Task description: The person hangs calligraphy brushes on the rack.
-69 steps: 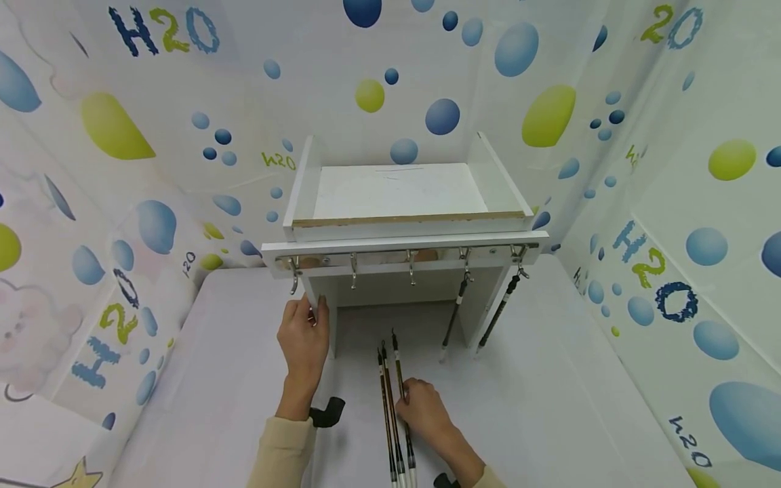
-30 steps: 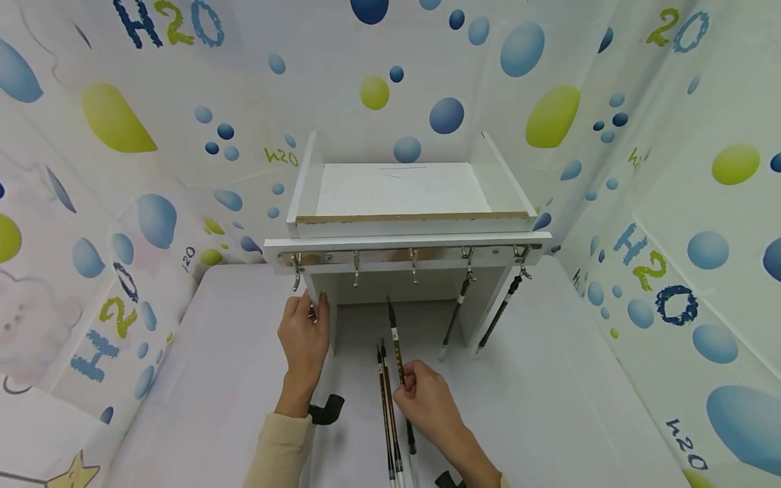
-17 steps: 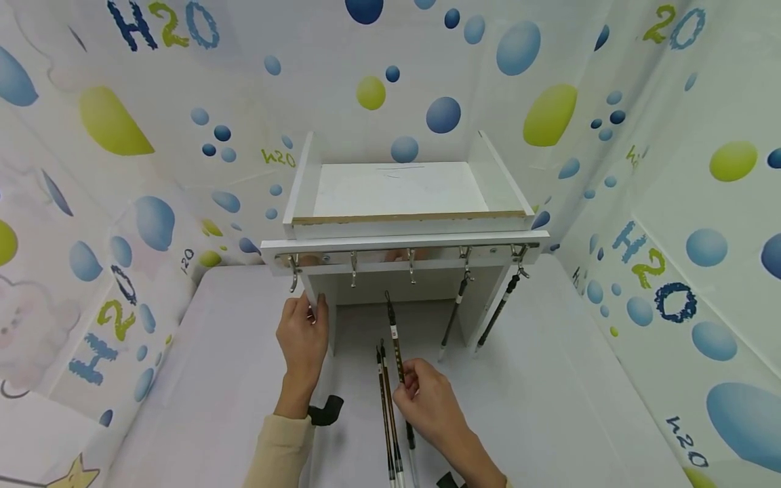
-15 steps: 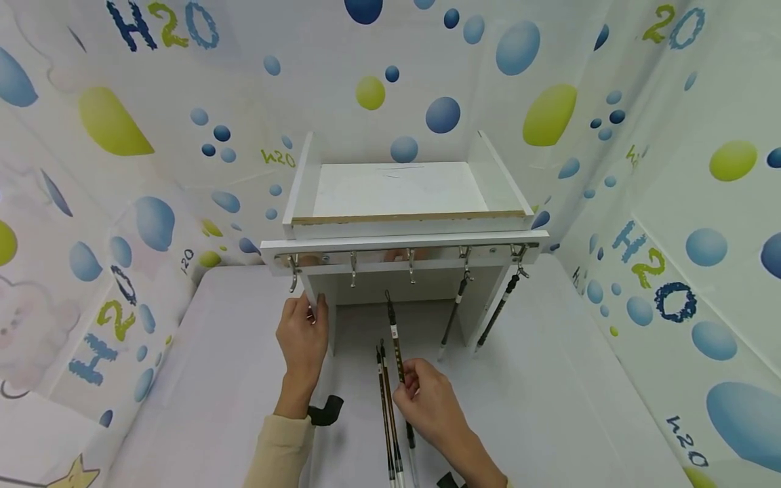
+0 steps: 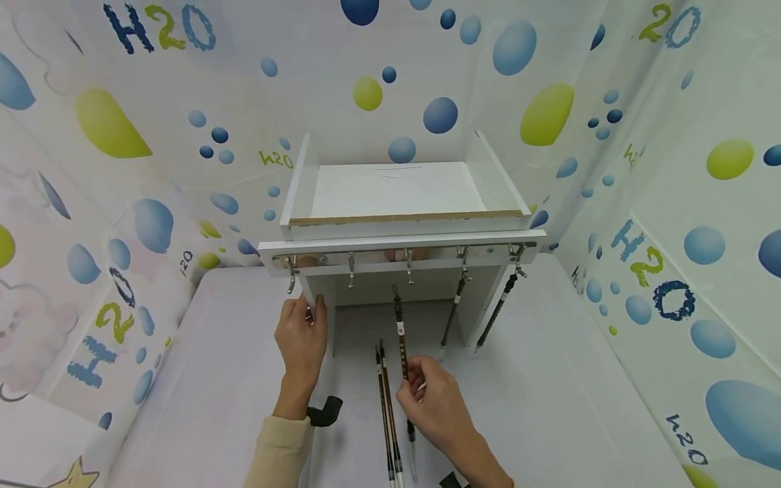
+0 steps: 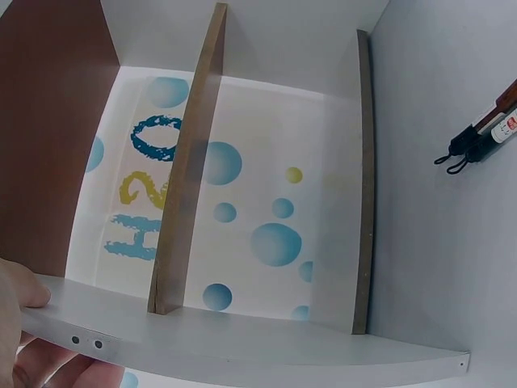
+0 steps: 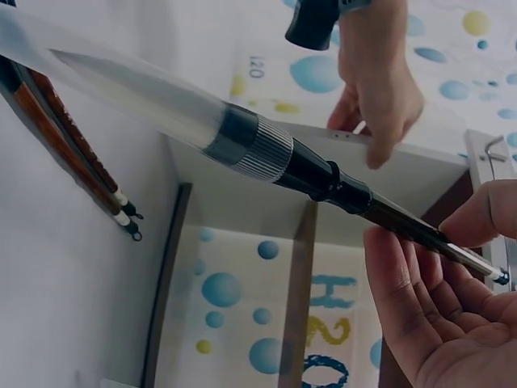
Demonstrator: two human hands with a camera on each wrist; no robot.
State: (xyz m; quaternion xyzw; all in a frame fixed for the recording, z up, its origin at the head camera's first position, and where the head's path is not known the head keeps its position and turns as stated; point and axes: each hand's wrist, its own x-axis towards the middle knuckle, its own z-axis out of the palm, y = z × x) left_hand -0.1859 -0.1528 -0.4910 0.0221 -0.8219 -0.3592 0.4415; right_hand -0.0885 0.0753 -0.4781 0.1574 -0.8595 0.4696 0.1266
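Note:
Between thumb and fingers, my right hand (image 5: 436, 403) pinches a dark-handled calligraphy brush (image 5: 401, 332) above the table. Its hanging loop points at the hook row, apart from the hooks; in the right wrist view its bristles sit under a clear cap (image 7: 137, 81). My left hand (image 5: 302, 342) grips the left side panel (image 5: 326, 322) of a white shelf rack, thumb on one face and fingers on the other. Along the rack's front rail (image 5: 378, 255) runs a row of metal hooks (image 5: 350, 270). Two brushes hang at the right: one brush (image 5: 453, 315) and another (image 5: 497, 312).
Two more brushes (image 5: 388, 407) lie side by side on the white table (image 5: 549, 407), left of the right hand. On top of the rack is an open tray section (image 5: 390, 190). Walls (image 5: 396, 54) printed with coloured dots surround the table on three sides.
My right hand has lifted the brush from beside the two lying brushes and raised its loop end toward the hooks, lately shifting slightly right. The left hand stays on the panel.

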